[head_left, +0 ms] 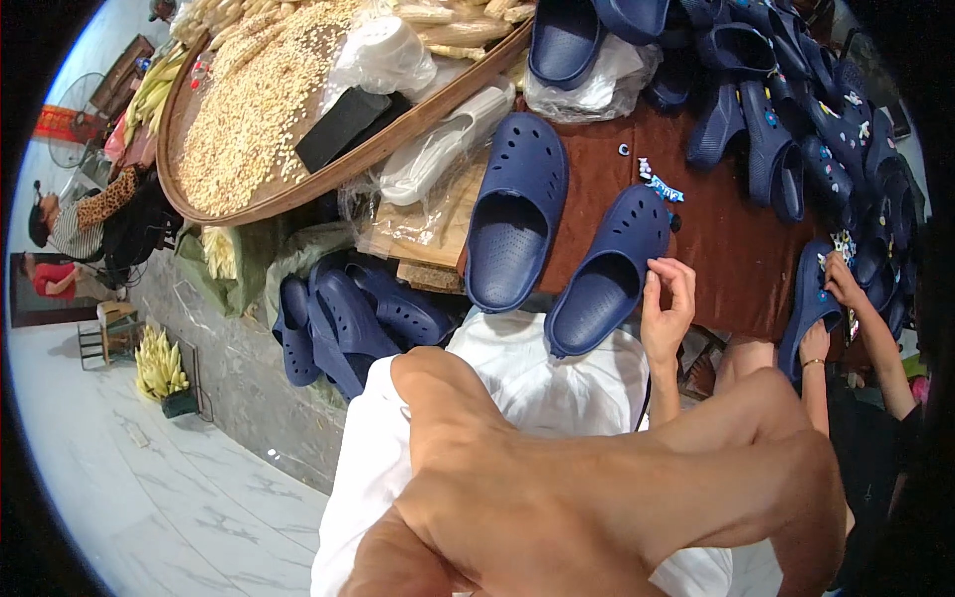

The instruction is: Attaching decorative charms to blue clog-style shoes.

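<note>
Navy foam, probably light and springy: I'd hold this clog (603, 291) by its heel (569, 340); my right grip (665, 298), loosely curled, looks empty.

Left clog (514, 219) beside right clog (607, 279) — charms (663, 187) behind
</note>
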### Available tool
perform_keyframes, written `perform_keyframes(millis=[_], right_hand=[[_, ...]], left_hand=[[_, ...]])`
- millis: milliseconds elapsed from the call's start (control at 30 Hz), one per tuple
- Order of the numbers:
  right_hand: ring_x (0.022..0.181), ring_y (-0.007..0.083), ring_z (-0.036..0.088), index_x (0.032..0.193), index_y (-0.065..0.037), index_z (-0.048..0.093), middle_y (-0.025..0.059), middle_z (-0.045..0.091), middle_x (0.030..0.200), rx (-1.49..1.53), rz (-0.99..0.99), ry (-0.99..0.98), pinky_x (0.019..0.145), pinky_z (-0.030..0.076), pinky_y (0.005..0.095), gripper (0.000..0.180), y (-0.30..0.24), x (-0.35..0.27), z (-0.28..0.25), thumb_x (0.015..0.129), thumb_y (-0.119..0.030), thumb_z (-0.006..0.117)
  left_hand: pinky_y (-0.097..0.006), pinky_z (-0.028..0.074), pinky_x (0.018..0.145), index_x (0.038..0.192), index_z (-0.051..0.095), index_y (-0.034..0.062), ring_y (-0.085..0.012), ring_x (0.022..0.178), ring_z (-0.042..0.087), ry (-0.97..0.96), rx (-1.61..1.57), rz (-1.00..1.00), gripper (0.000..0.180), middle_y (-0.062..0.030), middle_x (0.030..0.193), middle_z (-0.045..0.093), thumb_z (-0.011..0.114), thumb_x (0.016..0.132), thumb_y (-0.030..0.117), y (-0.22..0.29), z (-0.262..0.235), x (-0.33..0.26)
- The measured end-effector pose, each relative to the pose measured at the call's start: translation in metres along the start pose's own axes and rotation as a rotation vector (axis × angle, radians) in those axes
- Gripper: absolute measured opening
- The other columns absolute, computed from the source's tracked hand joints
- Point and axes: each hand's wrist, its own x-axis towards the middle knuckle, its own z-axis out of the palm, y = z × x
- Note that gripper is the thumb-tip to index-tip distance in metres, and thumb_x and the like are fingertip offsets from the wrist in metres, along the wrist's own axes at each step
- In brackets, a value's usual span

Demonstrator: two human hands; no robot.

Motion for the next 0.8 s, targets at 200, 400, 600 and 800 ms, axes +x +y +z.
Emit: perform_keyframes(millis=[200, 400, 600, 800], right_hand=[[0.100, 0.0201, 0.058, 0.110, -0.002, 0.066, 0.0093, 0.059, 0.105, -0.001, -0.021, -0.020, 0.090, 0.047, 0.0310, 0.018, -0.001, -0.012, -0.005, 0.093, -0.006, 0.063], [0.067, 0.0158, 0.051, 0.124, -0.004, 0.057, 0.0094, 0.048, 0.096, -0.167, 0.061, -0.109, 0.062, 0.048, 0.0312, 0.036, -0.013, -0.009, -0.001, 0.090, -0.010, 0.066], [0.069, 0.0202, 0.054, 0.121, -0.004, 0.059, 0.0109, 0.052, 0.099, -0.181, 0.009, -0.127, 0.064, 0.047, 0.0341, 0.033, -0.020, -0.007, 0.007, 0.088, -0.004, 0.059], [0.085, 0.0243, 0.054, 0.118, -0.003, 0.061, 0.0120, 0.052, 0.101, -0.164, 0.040, 0.026, 0.074, 0.047, 0.0354, 0.035, -0.035, -0.007, -0.001, 0.084, 0.000, 0.055]], left_hand=[[-0.035, 0.050, 0.059, 0.095, 0.063, 0.0034, -0.0243, 0.058, 0.054, -0.106, -0.199, 0.107, 0.071, -0.0165, 0.084, 0.059, 0.038, 0.090, 0.069, -0.021, 0.008, -0.001], [-0.037, 0.050, 0.053, 0.097, 0.062, -0.0003, -0.0249, 0.055, 0.055, -0.209, -0.381, 0.216, 0.077, -0.0177, 0.084, 0.060, 0.046, 0.084, 0.074, -0.040, 0.033, -0.005], [-0.039, 0.051, 0.047, 0.098, 0.060, -0.0040, -0.0255, 0.051, 0.056, -0.332, -0.489, 0.326, 0.085, -0.0190, 0.084, 0.061, 0.055, 0.079, 0.078, -0.015, 0.002, 0.011], [-0.037, 0.053, 0.055, 0.101, 0.062, -0.0062, -0.0230, 0.064, 0.063, 0.077, 0.008, 0.188, 0.075, -0.0181, 0.091, 0.060, 0.060, 0.088, 0.068, 0.033, -0.039, -0.021]])
